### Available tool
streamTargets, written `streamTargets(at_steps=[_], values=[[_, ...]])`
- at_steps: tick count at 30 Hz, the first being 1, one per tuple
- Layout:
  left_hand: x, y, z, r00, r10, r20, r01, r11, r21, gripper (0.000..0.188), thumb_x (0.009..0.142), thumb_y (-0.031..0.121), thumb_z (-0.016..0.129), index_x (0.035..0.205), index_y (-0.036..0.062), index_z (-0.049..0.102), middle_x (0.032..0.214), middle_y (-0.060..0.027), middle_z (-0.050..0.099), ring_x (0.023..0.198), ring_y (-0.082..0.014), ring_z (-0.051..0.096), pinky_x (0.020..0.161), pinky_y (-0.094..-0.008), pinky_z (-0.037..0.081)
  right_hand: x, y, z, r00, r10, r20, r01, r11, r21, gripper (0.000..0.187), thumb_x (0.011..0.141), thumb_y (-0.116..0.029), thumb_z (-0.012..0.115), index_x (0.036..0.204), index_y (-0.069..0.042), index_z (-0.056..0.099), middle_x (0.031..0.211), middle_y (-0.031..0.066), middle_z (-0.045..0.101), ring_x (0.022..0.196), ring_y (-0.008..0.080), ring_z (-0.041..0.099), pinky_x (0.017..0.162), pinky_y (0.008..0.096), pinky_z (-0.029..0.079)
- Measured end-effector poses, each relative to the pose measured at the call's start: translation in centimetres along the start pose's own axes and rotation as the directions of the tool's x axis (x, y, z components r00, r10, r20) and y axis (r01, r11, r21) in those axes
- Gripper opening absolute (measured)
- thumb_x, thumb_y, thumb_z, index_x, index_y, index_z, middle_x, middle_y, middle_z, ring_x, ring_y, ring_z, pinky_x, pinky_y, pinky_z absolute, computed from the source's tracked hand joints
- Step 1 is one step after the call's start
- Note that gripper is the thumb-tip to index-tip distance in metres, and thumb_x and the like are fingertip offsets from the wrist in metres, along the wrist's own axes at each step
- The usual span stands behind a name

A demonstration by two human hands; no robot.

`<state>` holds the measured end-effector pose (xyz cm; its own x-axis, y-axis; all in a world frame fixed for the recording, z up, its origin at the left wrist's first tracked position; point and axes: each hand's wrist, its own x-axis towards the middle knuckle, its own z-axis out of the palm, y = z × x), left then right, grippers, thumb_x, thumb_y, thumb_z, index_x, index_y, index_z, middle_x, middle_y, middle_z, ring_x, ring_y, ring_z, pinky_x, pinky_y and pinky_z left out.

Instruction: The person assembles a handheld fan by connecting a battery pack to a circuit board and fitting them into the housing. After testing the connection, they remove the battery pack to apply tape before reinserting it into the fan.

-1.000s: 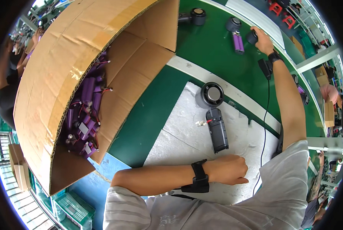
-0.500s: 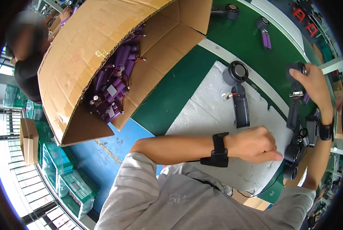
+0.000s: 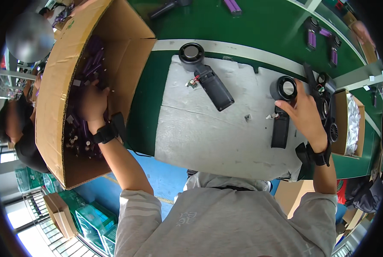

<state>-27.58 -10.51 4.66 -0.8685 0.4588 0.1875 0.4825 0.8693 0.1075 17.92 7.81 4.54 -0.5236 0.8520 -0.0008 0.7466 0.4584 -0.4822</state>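
My left hand (image 3: 92, 103) reaches into the open cardboard box (image 3: 129, 64), among purple battery packs (image 3: 93, 62) with thin leads. Blur smears its fingers, so I cannot see whether a pack is in them. On the right, my right hand (image 3: 307, 115) grips a black handheld device (image 3: 280, 133) by its round head, thumb on the near side. Its handle lies over the white foam sheet (image 3: 200, 141), and a white connector sticks out by the neck. A second round-headed black device (image 3: 217, 90) lies on the sheet, with red wires and a connector at its neck.
More black devices (image 3: 324, 103) cluster right of my right hand, beside a small carton (image 3: 340, 124) with silvery lining. Beyond the pale rail (image 3: 243, 48), units with purple packs (image 3: 311, 38) lie on the green table. Another person (image 3: 22, 141) is at the far left.
My left hand has moved from above the sheet into the box. My right hand has brought a black device from the right side onto the sheet. The view has turned.
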Motion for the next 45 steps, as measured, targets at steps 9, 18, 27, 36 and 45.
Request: streamTargets(at_steps=[9, 18, 27, 36, 45], values=[[3.3, -5.3, 2.4, 0.989, 0.146, 0.015, -0.138, 0.960, -0.245, 0.049, 0.073, 0.015, 0.077, 0.121, 0.0136, 0.066, 0.123, -0.0179, 0.064, 0.116, -0.0324, 0.060, 0.098, -0.0357, 0.046, -2.2, 4.2, 3.5, 0.975, -0.034, -0.219, 0.107, 0.938, 0.329, 0.052, 0.088, -0.024, 0.070, 0.129, -0.001, 0.048, 0.063, 0.0092, 0.057, 0.051, 0.0178, 0.055, 0.052, 0.0299, 0.044], [-1.5, 2.3, -2.8, 0.828, 0.320, -0.460, -0.516, 0.756, -0.403, 0.033, 0.091, 0.012, 0.062, 0.122, 0.0014, 0.062, 0.109, -0.0168, 0.069, 0.094, -0.0236, 0.067, 0.085, -0.0323, 0.051, -3.2, 4.5, 2.3, 0.971, -0.010, -0.239, 0.145, 0.820, 0.554, 0.050, 0.086, -0.005, 0.068, 0.132, -0.004, 0.048, 0.073, 0.0017, 0.053, 0.064, 0.0060, 0.048, 0.057, 0.0200, 0.038], [-21.1, 21.7, -4.1, 0.418, 0.891, 0.176, -0.063, 0.221, -0.973, 0.046, 0.096, 0.011, 0.058, 0.137, 0.0011, 0.041, 0.085, -0.0105, 0.069, 0.072, -0.0126, 0.064, 0.061, -0.0221, 0.048, -2.9, 2.1, 2.2, 0.584, -0.546, -0.600, 0.727, 0.682, 0.087, 0.044, 0.074, -0.001, 0.074, 0.115, -0.005, 0.060, 0.096, 0.0098, 0.060, 0.083, 0.0220, 0.062, 0.067, 0.0318, 0.051], [-22.2, 23.5, 1.3, 0.421, 0.892, -0.168, -0.276, -0.051, -0.960, 0.046, 0.086, 0.003, 0.069, 0.127, 0.0056, 0.048, 0.100, -0.0079, 0.063, 0.084, -0.0134, 0.058, 0.075, -0.0259, 0.048, -3.9, 4.3, 2.6, 0.973, 0.109, -0.205, 0.051, 0.763, 0.645, 0.028, 0.078, -0.004, 0.076, 0.096, -0.002, 0.054, 0.095, 0.0112, 0.058, 0.081, 0.0157, 0.053, 0.070, 0.0287, 0.047], [-21.5, 23.9, 3.8, 0.318, 0.929, 0.189, -0.052, 0.216, -0.975, 0.041, 0.075, -0.005, 0.077, 0.110, 0.0011, 0.057, 0.097, -0.0049, 0.060, 0.086, -0.0129, 0.059, 0.075, -0.0252, 0.049, -3.0, 4.4, 3.7, 0.962, 0.003, -0.274, 0.153, 0.824, 0.545, 0.025, 0.078, 0.002, 0.073, 0.082, -0.002, 0.049, 0.088, 0.0089, 0.057, 0.076, 0.0135, 0.048, 0.067, 0.0249, 0.042]])
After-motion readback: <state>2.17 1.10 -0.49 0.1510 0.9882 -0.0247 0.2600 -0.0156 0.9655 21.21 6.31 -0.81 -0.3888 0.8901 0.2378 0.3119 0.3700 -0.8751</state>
